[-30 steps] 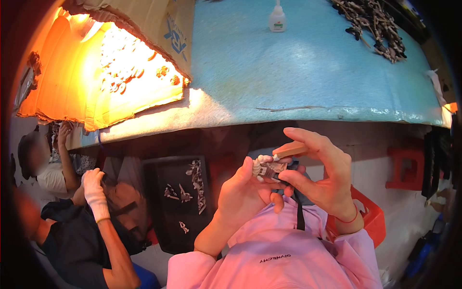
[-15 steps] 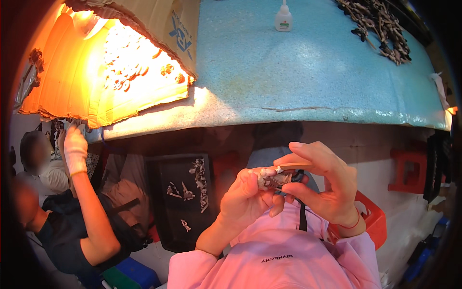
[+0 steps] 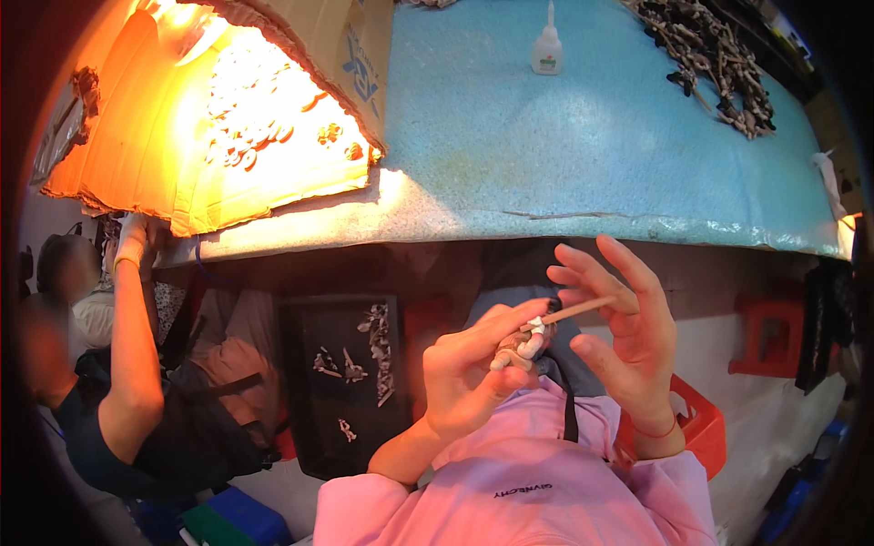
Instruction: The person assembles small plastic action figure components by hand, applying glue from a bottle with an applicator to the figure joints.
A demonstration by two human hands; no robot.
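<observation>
My left hand [image 3: 464, 369] is closed on a small pale figurine [image 3: 517, 352] with brown and white parts, held above my lap. From the figurine's upper end a thin light-brown strip [image 3: 583, 309] sticks out toward the right. Whether the strip is joined to the figurine I cannot tell. My right hand [image 3: 628, 350] is open beside it, fingers spread and thumb apart. The strip's far end lies in front of the right fingers; whether they touch is unclear. Part of the figurine is hidden behind my left fingers.
Left of me, a black tray [image 3: 341, 414] holds several small figure pieces. A white squeeze bottle [image 3: 546, 53] and a dark heap of pieces [image 3: 719, 68] stand on the blue tabletop [image 3: 473, 136]. A brightly lit cardboard box [image 3: 118, 155] holds small parts. A person's arm [image 3: 137, 337] reaches under it.
My right hand has opened and drawn its fingers off the strip. The figurine has turned in my left hand, and the strip now tilts upward. At left the other person's arm has moved.
</observation>
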